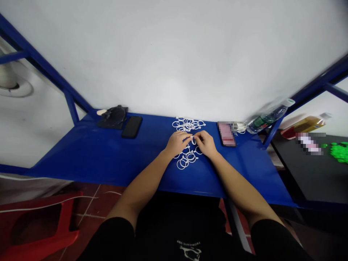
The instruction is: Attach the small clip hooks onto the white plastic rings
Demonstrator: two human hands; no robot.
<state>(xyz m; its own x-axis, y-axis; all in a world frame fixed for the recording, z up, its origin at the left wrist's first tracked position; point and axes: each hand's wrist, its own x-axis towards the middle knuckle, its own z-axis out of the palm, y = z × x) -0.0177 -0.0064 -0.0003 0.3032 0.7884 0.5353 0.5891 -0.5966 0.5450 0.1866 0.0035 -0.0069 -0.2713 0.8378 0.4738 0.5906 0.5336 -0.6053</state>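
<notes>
Several white plastic rings lie in a loose heap [188, 125] on the blue metal table [81, 152], and more lie in a second cluster [186, 157] under my wrists. My left hand [176, 143] and my right hand [206, 143] meet above the rings. Their fingertips pinch a small white plastic ring [193, 140] between them. The hands hide the middle of the rings, and the ring's exact shape is too small to make out.
A black phone [132, 127] and a dark pouch [112, 117] lie at the table's back left. A pink-screened phone [226, 134] and a water bottle [268, 117] are at the back right. A black table [312, 170] stands to the right, and a red stool [35, 228] sits below left.
</notes>
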